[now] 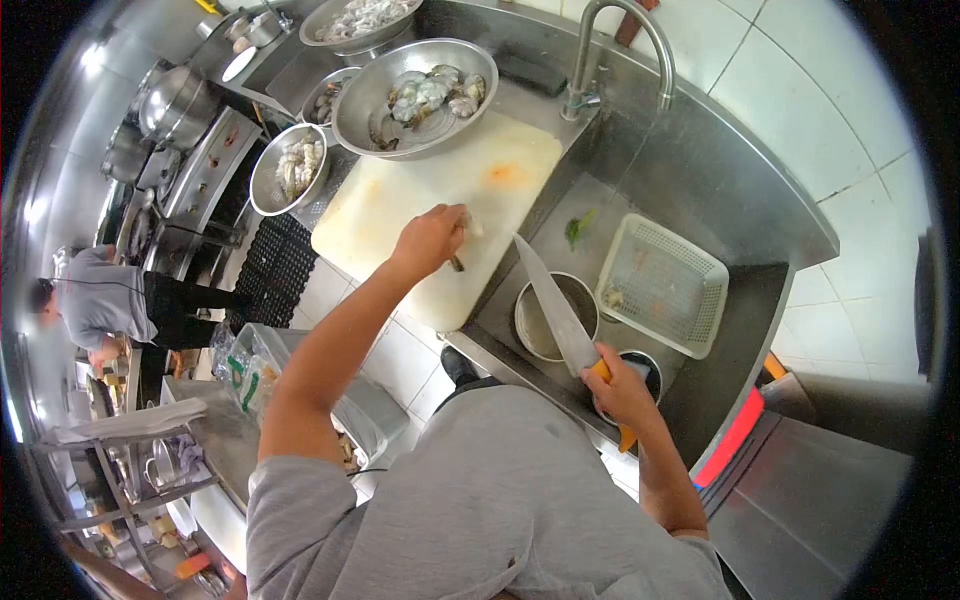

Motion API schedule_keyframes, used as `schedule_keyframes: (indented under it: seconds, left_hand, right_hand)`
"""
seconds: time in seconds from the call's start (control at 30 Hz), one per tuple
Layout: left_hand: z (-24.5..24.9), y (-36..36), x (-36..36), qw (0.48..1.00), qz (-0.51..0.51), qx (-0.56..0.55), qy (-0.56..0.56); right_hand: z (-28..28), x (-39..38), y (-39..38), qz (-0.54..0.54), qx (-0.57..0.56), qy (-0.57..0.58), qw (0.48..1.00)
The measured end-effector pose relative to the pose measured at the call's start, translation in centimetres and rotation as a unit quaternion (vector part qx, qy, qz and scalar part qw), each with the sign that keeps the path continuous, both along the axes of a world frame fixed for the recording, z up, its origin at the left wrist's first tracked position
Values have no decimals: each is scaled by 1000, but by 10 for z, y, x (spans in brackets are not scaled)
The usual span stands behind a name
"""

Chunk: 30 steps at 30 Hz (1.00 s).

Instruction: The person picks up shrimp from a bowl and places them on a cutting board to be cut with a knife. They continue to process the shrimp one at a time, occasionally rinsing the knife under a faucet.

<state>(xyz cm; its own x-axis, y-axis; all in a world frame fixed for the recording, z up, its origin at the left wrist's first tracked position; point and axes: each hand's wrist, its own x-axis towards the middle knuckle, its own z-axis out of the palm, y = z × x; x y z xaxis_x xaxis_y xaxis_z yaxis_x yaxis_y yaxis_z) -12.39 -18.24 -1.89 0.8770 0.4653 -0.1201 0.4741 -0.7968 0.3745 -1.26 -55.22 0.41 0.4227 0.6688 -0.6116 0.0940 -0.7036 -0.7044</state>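
My left hand (432, 240) is closed over the white cutting board (385, 205), with a small shrimp (470, 228) showing at its fingertips. In my right hand (622, 388) is the yellow handle of a large knife (558, 305); its blade points up and left over the sink's near edge. Orange stains mark the board's upper right. Beyond the board, a large steel bowl (347, 128) holds grey shrimp (425, 95). A smaller bowl (262, 185) to the left contains pale peeled shrimp (298, 165).
In the sink (690, 175) are a white perforated basket (715, 300), a round pot (530, 340) and a green leaf (578, 228). A curved faucet (665, 60) rises behind it. Another person (105, 295) stands at the far left.
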Motion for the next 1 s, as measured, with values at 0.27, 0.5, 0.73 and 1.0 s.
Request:
schedule_keyframes:
  seconds: [0.27, 0.5, 0.73, 1.0]
  left_hand:
    - [-13, -4, -45, 958, -221, 181, -26]
    - [-22, -20, -19, 973, -110, 156, -132]
    - [-19, -24, -7, 965, 81, -67, -239]
    - [-14, -30, -27, 972, 87, -85, -201]
  right_hand:
    - [-1, -2, -1, -10, 35, 59, 998]
    - [1, 2, 9, 21, -16, -12, 1000]
    - [14, -2, 29, 70, 47, -116, 990]
    - [12, 4, 55, 141, 47, -277, 950]
